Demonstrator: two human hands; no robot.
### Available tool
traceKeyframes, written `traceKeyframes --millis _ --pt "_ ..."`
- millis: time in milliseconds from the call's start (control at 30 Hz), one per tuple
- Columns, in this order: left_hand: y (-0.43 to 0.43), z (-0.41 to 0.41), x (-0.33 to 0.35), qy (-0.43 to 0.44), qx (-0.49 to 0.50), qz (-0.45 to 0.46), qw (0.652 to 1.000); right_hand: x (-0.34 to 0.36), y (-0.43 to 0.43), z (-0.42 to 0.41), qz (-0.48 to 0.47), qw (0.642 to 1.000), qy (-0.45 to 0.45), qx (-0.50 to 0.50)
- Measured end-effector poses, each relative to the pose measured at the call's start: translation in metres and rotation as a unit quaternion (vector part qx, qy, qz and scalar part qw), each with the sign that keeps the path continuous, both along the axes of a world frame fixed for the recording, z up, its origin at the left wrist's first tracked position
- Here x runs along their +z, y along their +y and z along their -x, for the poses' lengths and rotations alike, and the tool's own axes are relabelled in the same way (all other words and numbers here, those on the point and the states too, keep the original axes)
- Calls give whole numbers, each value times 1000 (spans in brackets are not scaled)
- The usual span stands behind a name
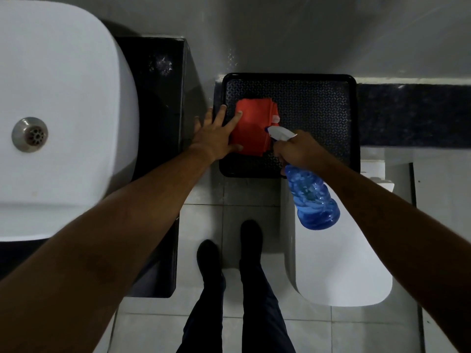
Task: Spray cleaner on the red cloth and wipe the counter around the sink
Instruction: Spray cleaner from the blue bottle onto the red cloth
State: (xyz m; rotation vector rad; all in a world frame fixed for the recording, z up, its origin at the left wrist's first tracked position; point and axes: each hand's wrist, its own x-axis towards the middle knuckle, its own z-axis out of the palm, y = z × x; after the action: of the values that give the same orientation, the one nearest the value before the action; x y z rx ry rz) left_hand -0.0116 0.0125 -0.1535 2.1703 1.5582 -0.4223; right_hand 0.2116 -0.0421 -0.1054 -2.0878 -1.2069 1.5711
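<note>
Head view, looking straight down: a folded red cloth [252, 128] lies on the left part of a black rectangular plastic tray [318, 108] with a patterned floor. The left hand [216, 135] is spread wide and flat, fingers splayed, with its index fingertip and thumb resting on the cloth's left edge and the other fingers over the tray's rim. The right hand [300, 151] is wrapped around the neck of a clear blue plastic spray bottle [313, 197] with a white trigger head [280, 133]; the nozzle points at the cloth's right side, just beside it. A white ceramic basin sink [63, 98] with a metal drain [30, 134] sits to the left on a black stone counter [158, 103]. Below, dark trouser legs and shoes [251, 238] stand on pale floor tiles [204, 314] next to a white toilet bowl [339, 271].
</note>
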Motion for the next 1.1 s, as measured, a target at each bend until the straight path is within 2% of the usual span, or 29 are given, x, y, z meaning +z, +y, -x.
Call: traceKeyframes --millis 133,267,433,567,700,800,1100 --pt "-1 0 -2 13 -6 -12 1000 9 9 0 -43 999 -5 22" --pt "-1 1 -3 12 -9 -17 1000 13 21 -1 -67 998 -17 1" --pt "-1 1 -3 12 -5 -13 1000 16 18 -7 -47 999 -26 3" --pt "-1 0 -1 13 -4 -8 1000 12 2 -5 -11 994 -61 87" --pt "-2 -1 -1 6 5 -4 1000 4 -8 0 -6 999 -23 32" --pt "-2 -1 -3 -3 15 14 1000 2 -6 4 -20 1000 -3 -3" --pt "-2 -3 -14 -54 58 117 990 8 -1 8 -62 997 -17 35"
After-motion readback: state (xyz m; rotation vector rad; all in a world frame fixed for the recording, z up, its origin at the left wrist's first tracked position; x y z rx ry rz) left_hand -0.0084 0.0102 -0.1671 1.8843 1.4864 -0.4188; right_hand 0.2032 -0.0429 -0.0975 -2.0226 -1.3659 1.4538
